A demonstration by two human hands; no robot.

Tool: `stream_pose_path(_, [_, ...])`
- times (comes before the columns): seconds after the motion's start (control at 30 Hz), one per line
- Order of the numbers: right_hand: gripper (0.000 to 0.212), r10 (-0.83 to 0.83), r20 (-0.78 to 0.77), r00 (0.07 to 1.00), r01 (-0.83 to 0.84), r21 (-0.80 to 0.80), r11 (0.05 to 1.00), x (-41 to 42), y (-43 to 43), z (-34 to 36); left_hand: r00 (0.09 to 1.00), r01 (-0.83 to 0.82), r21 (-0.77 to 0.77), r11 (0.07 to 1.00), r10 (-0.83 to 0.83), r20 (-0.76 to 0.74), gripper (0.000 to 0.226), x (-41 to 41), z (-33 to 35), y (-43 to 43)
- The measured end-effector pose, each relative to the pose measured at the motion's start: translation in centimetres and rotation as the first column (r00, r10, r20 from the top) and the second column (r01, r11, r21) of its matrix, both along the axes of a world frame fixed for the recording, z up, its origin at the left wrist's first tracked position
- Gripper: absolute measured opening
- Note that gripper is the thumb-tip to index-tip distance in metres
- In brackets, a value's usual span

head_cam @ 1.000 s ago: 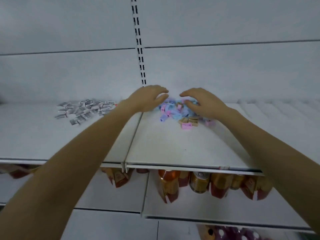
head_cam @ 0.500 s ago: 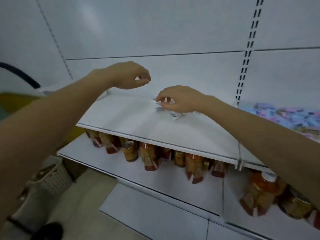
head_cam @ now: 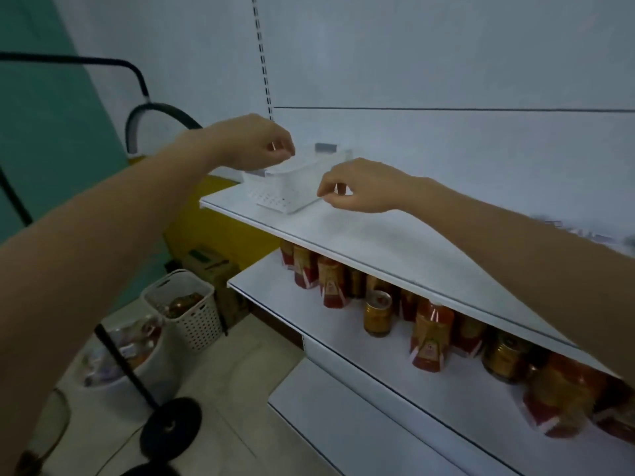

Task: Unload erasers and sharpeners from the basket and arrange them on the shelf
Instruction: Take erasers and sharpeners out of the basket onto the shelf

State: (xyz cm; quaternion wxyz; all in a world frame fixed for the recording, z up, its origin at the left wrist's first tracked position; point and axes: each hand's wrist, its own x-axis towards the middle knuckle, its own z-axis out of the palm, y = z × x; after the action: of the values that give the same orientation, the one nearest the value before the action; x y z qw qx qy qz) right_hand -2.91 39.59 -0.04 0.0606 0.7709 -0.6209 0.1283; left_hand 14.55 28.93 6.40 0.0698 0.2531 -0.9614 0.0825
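Several red-labelled bottles (head_cam: 427,338) and gold cans (head_cam: 378,312) stand on the lower shelf (head_cam: 446,396), below and right of the white basket (head_cam: 285,197). On the upper shelf (head_cam: 378,242), the right hand (head_cam: 360,185) hangs at the basket's near right corner, fingers curled toward the thumb. The left hand (head_cam: 254,142) hovers over the basket's far rim, likewise curled. Whether either hand pinches anything, I cannot tell.
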Motion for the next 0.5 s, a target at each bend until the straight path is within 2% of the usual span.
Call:
stream_pose_path(0.27, [0.025,0.026,-0.105,0.994,-0.024,0.024,0.999,-0.4,-11.9,3.0,0.998,-0.064,-0.013,0.998,0.064,0.013,0.029,0.2,0.1,-11.4])
stream_pose_path(0.5, [0.020,-0.008,-0.057,0.998,0.013,0.090,0.996,-4.7,-21.0,3.3,0.993,0.002,0.016,1.000,-0.004,0.115,0.027,-4.2,-0.7,-20.3])
